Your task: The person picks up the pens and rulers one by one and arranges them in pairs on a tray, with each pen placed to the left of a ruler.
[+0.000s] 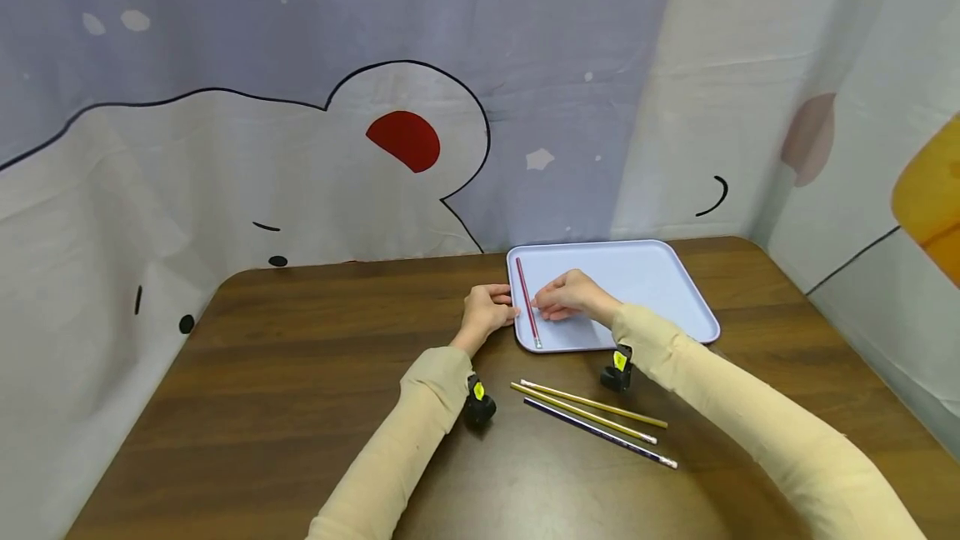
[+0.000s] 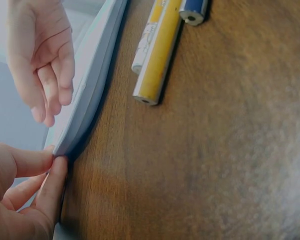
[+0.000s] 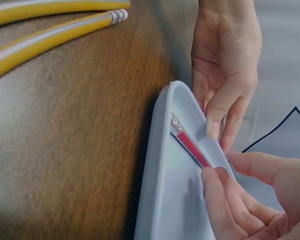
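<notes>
Lying in the tray (image 1: 622, 273), a red pencil (image 1: 528, 302) sits between two hands

The red pencil rests inside the tray, along its left wall, with its eraser end toward the tray's near left corner. The left hand (image 1: 486, 311) is at the tray's left rim, just to the outer side of the pencil; its thumb and fingers close on that rim in a pinch near the near left corner, so it has hold of the tray and not of the pencil. The right hand (image 1: 573, 294) is over the tray's floor, on the inner side of the pencil. Its fingers point down, loosely extended, with the thumb apart from them, and it grips nothing. In the right wrist view its fingertips overlap the stretch of pencil farther from the eraser; whether they touch it I cannot tell.

In front of the tray's near edge, three more pencils lie on the wooden table (image 1: 337, 340): an upper yellow pencil (image 1: 592, 403) nearest the tray, a lower yellow pencil (image 1: 585, 413) beside it, and a dark blue pencil (image 1: 600, 433) farthest out. Behind the tray's far edge hangs a printed curtain (image 1: 285, 157)
</notes>
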`<act>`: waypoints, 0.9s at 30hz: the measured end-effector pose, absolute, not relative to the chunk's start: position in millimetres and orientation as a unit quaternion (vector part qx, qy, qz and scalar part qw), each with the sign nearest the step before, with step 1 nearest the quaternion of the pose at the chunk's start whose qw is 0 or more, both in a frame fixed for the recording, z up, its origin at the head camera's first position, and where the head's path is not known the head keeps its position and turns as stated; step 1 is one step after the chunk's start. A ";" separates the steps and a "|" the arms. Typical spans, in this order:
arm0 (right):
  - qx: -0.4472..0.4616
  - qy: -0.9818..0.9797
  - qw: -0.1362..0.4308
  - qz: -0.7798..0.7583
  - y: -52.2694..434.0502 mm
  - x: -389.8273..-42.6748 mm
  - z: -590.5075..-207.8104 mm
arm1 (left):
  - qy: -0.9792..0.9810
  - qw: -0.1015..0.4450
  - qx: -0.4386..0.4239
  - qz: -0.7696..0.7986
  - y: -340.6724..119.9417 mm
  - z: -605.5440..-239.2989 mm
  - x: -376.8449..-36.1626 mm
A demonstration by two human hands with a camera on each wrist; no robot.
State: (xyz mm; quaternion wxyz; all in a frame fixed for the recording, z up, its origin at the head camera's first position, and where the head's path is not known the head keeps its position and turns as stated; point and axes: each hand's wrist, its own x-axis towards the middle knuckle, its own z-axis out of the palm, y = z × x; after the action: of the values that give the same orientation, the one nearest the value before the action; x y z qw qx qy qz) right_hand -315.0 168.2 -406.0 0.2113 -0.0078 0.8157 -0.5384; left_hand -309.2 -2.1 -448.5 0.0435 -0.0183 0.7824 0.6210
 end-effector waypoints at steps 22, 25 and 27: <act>-0.056 0.809 0.218 -0.544 182.9 -308.0 -401.7 | 0.782 0.045 -0.024 0.621 -1.5 -448.2 -310.2; -0.050 0.810 0.218 -0.543 184.8 -307.7 -401.9 | 0.784 0.045 -0.022 0.619 -1.9 -447.7 -310.2; -0.033 0.817 0.214 -0.534 184.3 -306.2 -401.4 | 0.784 0.045 -0.022 0.618 -2.1 -447.6 -310.4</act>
State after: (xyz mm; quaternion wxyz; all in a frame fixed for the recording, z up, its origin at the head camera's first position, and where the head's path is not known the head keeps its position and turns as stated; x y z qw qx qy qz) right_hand -306.2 184.3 -401.4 0.2141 -0.0327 0.8174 -0.5338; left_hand -310.4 -2.1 -447.6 0.0453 -0.0218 0.7844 0.6182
